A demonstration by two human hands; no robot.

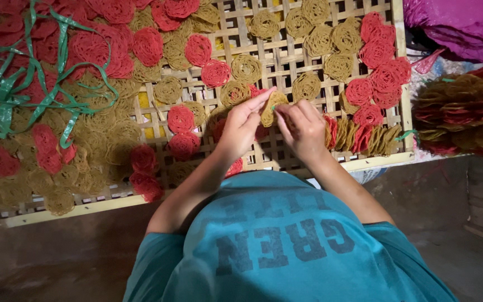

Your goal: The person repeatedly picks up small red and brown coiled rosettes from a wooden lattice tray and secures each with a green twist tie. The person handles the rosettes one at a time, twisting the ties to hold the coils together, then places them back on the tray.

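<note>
My left hand (242,126) and my right hand (304,127) meet over a woven bamboo tray (278,56). Between them I hold a small stack of tan, coiled noodle-like discs (268,113), with a bit of green strip (273,108) at my fingertips. A bundled row of red and tan discs (364,138) lies on edge just to the right of my right hand. Loose red discs (181,118) and tan discs (306,86) lie flat on the tray around both hands.
A tangle of green plastic strips (6,92) rests on the heaped discs at the left. A tall pile of stacked discs (468,114) stands off the tray at the right. A magenta bag (459,25) sits at the top right. The tray's front edge (85,206) runs before me.
</note>
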